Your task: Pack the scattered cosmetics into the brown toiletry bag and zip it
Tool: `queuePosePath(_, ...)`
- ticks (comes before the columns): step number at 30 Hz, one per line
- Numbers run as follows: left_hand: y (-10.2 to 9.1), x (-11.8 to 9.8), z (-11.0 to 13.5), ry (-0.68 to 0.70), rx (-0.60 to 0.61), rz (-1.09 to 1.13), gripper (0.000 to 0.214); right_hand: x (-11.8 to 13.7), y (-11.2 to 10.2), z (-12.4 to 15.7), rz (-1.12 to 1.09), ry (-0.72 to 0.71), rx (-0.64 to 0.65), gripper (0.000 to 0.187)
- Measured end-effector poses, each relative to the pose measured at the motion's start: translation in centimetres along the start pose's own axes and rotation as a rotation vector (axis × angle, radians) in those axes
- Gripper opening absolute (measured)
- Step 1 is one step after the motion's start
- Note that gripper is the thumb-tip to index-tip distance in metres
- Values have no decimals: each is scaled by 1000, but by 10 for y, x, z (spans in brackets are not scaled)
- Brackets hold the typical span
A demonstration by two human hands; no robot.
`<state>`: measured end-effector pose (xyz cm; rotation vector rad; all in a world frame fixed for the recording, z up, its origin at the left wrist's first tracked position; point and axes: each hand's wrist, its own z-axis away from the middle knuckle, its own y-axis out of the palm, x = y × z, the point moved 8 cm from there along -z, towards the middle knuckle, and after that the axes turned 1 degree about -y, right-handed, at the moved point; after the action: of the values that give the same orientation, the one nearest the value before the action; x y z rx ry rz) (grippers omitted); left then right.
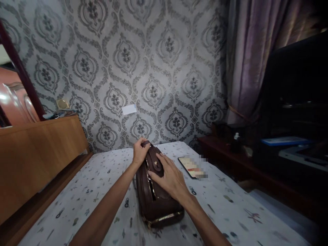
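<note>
A dark brown leather bag (157, 201) with gold zips lies on the patterned white bedsheet (97, 191) in front of me. My left hand (140, 152) grips the bag's far end, fingers curled round the top near the strap. Resting flat on the bag's upper side, my right hand (170, 177) has its fingers spread, the fingertips beside the open zip. A phone (191, 167) with a lit screen lies on the sheet just right of the bag.
A wooden headboard (38, 160) runs along the left of the bed. A patterned wall with a white switch plate (128, 109) stands behind. To the right are a purple curtain (253, 61), a dark low table (230, 150) and dark furniture.
</note>
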<state>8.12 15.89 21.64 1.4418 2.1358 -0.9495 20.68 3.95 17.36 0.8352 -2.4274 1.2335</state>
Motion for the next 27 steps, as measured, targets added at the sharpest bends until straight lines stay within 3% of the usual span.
queuePosePath(5,5,-2,-1,-16,127,42,8,-5,-3,0,-58,21,-20,62)
queuePosePath(9,-2,3,3,-63,182,64,11,-12,-8,5,-200,6,-63,56)
queuePosePath(15,-11,9,20,-87,126,71,19,-15,-6,13,-183,59,-25,58)
queuePosePath(23,-13,19,20,-107,16,20,10,11,-4,20,121,49,-8,68)
queuePosePath(27,-11,22,20,-123,-3,6,23,21,3,26,182,10,-14,77)
